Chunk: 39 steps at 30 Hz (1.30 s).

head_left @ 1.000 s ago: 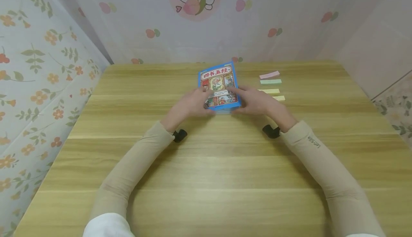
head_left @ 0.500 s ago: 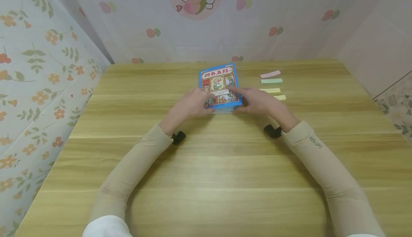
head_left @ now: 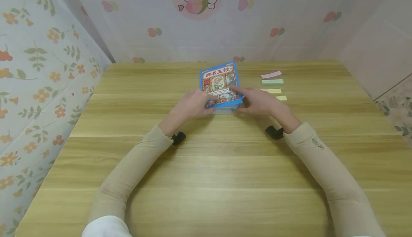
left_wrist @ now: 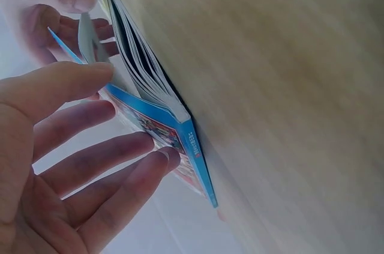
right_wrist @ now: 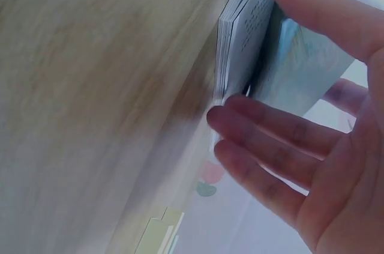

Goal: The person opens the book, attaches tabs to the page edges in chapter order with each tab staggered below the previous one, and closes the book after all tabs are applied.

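Observation:
A blue-bordered book [head_left: 219, 81] with a red title and small pictures lies at the far middle of the table, its front cover raised at the near edge. My left hand [head_left: 194, 104] holds the cover near the spine, thumb at the inner edge and fingers against the picture side. In the left wrist view the pages [left_wrist: 141, 65] fan slightly apart below the cover. My right hand [head_left: 262, 102] pinches the cover's free side. Its thumb reaches in under the cover in the right wrist view, while other fingers stay by the corner of the page block [right_wrist: 246, 44].
Right of the book lie several paper strips: a pink strip [head_left: 271, 75], a green strip [head_left: 272, 81] and yellow strips [head_left: 273, 91]. A patterned curtain [head_left: 257, 47] hangs behind the wooden table [head_left: 206, 172], and a floral cloth [head_left: 42, 86] hangs on the left.
The front cover's near edge has risen slightly, showing more of the pages beneath it. Both hands have stayed at the book with only small shifts.

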### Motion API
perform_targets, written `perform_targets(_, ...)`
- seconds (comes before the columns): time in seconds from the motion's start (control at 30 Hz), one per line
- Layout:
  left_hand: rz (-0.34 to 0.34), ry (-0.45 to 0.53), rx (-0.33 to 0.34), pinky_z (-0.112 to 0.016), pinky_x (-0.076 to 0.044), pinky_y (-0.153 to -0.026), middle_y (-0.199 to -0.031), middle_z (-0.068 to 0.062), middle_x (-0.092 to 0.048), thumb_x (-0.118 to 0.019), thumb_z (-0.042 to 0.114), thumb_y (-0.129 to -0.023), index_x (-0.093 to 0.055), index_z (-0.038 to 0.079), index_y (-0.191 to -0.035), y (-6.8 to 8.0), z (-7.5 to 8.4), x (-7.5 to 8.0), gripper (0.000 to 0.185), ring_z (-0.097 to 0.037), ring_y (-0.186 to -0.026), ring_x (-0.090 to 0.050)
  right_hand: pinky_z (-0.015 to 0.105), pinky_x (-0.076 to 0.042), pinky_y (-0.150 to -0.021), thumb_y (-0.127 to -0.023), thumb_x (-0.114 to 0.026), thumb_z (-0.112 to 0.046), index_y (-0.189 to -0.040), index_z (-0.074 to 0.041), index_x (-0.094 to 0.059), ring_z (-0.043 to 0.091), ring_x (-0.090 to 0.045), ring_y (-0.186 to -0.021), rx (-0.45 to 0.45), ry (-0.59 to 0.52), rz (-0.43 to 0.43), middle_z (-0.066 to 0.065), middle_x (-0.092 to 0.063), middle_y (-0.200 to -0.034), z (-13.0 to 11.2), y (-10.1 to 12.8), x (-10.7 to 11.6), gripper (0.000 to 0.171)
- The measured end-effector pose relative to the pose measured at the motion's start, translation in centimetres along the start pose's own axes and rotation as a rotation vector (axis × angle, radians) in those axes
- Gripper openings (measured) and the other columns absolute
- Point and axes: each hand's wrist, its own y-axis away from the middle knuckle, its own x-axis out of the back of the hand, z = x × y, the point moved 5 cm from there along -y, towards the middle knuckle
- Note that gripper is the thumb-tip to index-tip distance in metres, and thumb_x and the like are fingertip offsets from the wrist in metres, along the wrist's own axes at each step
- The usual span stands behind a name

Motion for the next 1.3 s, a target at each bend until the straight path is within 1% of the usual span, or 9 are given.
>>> perform_targets(0.1, 0.007, -0.012, -0.009, -0.023, -0.035, -0.050, -0.069, -0.002, -0.055, -0.070, 0.022, -0.095, -0.070, 0.012, -0.130, 0.0, 0.1, 0.0, 0.036, -0.010, -0.058, -0.044, 0.046, -0.052, -0.088, -0.089, -0.079, -0.032, -0.159, -0.016, -0.032, 0.029, -0.063, -0.099, 0.010, -0.057, 0.014, 0.016, -0.066, -0.120, 0.1, 0.1, 0.1, 0.086)
perform_targets(0.23, 0.013, -0.033, -0.018, -0.023, -0.035, -0.051, -0.072, -0.002, -0.057, -0.070, 0.022, -0.095, -0.071, 0.013, -0.128, 0.0, 0.3, 0.0, 0.034, -0.011, -0.060, -0.045, 0.046, -0.056, -0.089, -0.090, -0.079, -0.024, -0.156, -0.008, -0.037, 0.032, -0.067, -0.101, 0.037, -0.214, 0.051, 0.018, -0.066, -0.118, 0.2, 0.2, 0.5, 0.080)
perform_targets(0.37, 0.017, -0.052, -0.035, -0.024, -0.036, -0.052, -0.077, -0.003, -0.061, -0.070, 0.021, -0.095, -0.070, 0.012, -0.128, -0.1, 0.4, 0.0, 0.034, -0.012, -0.061, -0.045, 0.048, -0.055, -0.091, -0.092, -0.077, -0.019, -0.150, 0.000, -0.045, 0.035, -0.067, -0.105, 0.049, -0.357, 0.094, 0.021, -0.063, -0.129, 0.5, 0.4, 0.8, 0.069)
perform_targets(0.53, 0.016, -0.059, -0.040, -0.025, -0.038, -0.054, -0.088, -0.005, -0.067, -0.070, 0.021, -0.095, -0.070, 0.012, -0.128, -0.1, 0.5, 0.1, 0.034, -0.014, -0.064, -0.047, 0.050, -0.051, -0.096, -0.099, -0.066, -0.020, -0.144, 0.000, -0.052, 0.036, -0.066, -0.112, -0.003, -0.482, 0.157, 0.019, -0.061, -0.134, 0.9, 0.6, 1.0, 0.051)
perform_targets(0.67, 0.014, -0.043, -0.022, -0.027, -0.042, -0.058, -0.106, -0.009, -0.071, -0.071, 0.022, -0.095, -0.067, 0.010, -0.132, -0.1, 0.5, 0.1, 0.040, -0.016, -0.071, -0.051, 0.050, -0.048, -0.100, -0.101, -0.063, -0.016, -0.149, 0.003, -0.043, 0.037, -0.064, -0.115, -0.065, -0.630, 0.200, 0.022, -0.065, -0.123, 1.0, 0.7, 1.1, 0.055)
perform_targets(0.8, 0.008, 0.029, -0.008, -0.027, -0.041, -0.059, -0.116, -0.010, -0.070, -0.068, 0.024, -0.098, -0.063, 0.007, -0.137, -0.1, 0.3, 0.1, 0.043, -0.016, -0.071, -0.050, 0.050, -0.047, -0.103, -0.101, -0.063, -0.016, -0.149, 0.007, -0.040, 0.033, -0.066, -0.112, -0.132, -0.749, 0.212, 0.023, -0.067, -0.119, 1.0, 0.8, 1.0, 0.058)
perform_targets(0.97, 0.010, 0.151, -0.012, -0.027, -0.040, -0.058, -0.093, -0.007, -0.067, -0.058, 0.030, -0.104, -0.070, 0.007, -0.124, -0.4, -0.1, 0.1, 0.033, -0.014, -0.064, -0.048, 0.044, -0.055, -0.093, -0.102, -0.061, -0.012, -0.132, 0.011, -0.057, 0.027, -0.072, -0.094, -0.150, -0.950, 0.211, 0.020, -0.071, -0.114, 0.9, 0.4, 0.7, 0.038)
perform_targets(1.07, 0.033, 0.219, -0.022, -0.027, -0.043, -0.062, -0.091, -0.005, -0.067, -0.055, 0.030, -0.106, -0.071, 0.007, -0.118, -0.7, -0.3, 0.2, 0.030, -0.014, -0.066, -0.051, 0.038, -0.058, -0.087, -0.103, -0.058, -0.010, -0.128, 0.015, -0.058, 0.023, -0.073, -0.088, -0.151, -1.049, 0.225, 0.018, -0.072, -0.109, 0.7, 0.2, 0.4, 0.035)
perform_targets(1.3, 0.167, 0.385, -0.028, -0.035, -0.055, -0.080, -0.109, -0.013, -0.069, -0.057, 0.021, -0.104, -0.070, 0.002, -0.117, -1.2, -0.5, 1.0, 0.026, -0.024, -0.094, -0.067, 0.032, -0.059, -0.082, -0.105, -0.055, -0.015, -0.135, 0.013, -0.054, 0.020, -0.073, -0.084, -0.153, -1.204, 0.242, 0.012, -0.073, -0.105, -0.3, -0.4, 0.0, 0.041)
